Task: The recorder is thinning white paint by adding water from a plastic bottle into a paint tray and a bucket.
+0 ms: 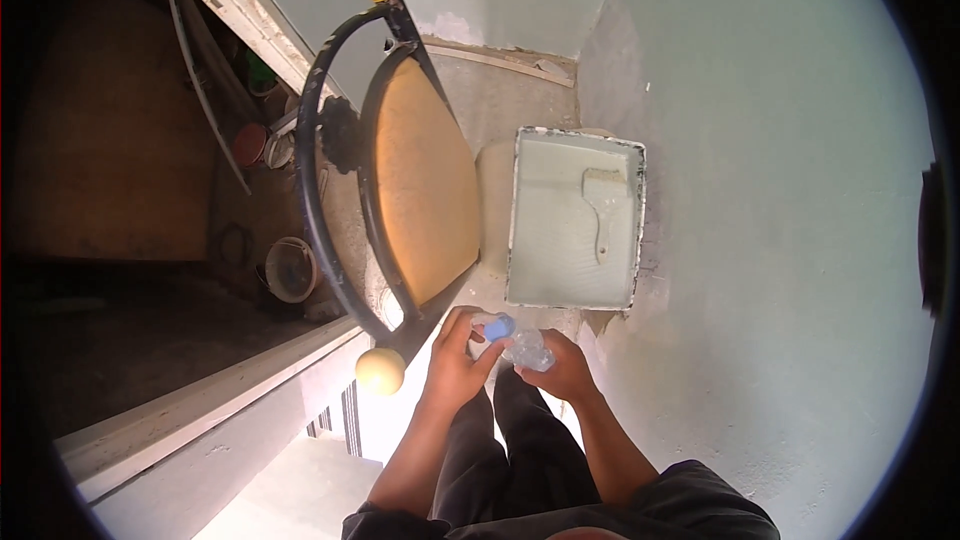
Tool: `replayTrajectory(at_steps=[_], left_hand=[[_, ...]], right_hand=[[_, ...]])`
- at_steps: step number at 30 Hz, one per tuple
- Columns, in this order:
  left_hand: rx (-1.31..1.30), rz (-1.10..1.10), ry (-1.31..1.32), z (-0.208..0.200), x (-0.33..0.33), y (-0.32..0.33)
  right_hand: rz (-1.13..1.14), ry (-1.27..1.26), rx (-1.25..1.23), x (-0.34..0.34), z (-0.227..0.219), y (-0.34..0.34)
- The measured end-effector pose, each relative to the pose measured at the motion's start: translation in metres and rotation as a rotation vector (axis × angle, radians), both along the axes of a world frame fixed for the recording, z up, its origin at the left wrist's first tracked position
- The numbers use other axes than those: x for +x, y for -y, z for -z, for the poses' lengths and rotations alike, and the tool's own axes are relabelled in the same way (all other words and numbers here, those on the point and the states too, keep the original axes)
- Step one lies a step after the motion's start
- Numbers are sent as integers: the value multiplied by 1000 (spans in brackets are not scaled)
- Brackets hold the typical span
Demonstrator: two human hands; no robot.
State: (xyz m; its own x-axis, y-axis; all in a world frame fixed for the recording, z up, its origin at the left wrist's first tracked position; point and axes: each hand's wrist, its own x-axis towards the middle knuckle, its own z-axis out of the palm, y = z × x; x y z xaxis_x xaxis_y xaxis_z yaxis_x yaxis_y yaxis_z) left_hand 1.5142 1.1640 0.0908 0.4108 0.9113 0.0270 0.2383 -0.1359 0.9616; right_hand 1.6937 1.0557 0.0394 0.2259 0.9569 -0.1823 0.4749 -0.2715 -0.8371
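In front of my body, my right hand (564,368) is closed around a small clear plastic bottle (530,351). My left hand (458,360) is closed at the bottle's other end, its thumb and fingers around a blue piece (498,328) that looks like a cap. Whether the blue piece is still attached to the bottle cannot be made out. Just beyond my hands lies a paint tray (511,240) with a paint-spattered rim and pale grey-green paint. A flat paintbrush (604,202) coated in the same paint rests inside it.
Left of the tray stands a chair (425,190) with a tan panel, a black curved frame and yellow knobs. Pale green walls (780,210) rise close on the right and ahead. Through a doorway on the left are a white bucket (291,270) and a brown board (110,130).
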Motion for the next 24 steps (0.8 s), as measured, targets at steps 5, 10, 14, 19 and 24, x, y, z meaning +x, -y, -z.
replayTrajectory(at_steps=[5, 10, 14, 19, 24], left_hand=[[13, -32, -86, 6, -21, 8], [-29, -32, -113, 15, -44, 21], [-49, 40, -101, 30, -70, 25], [55, 37, -18, 26, -85, 19], [-189, -145, 5, 39, -91, 26]], right_hand=[[-152, 200, 44, -10, 4, -4], [-160, 211, 74, -28, 8, 6], [-190, 203, 23, -41, 12, 10], [-181, 208, -1, -61, 9, 11], [-90, 139, -53, -45, 7, 8]])
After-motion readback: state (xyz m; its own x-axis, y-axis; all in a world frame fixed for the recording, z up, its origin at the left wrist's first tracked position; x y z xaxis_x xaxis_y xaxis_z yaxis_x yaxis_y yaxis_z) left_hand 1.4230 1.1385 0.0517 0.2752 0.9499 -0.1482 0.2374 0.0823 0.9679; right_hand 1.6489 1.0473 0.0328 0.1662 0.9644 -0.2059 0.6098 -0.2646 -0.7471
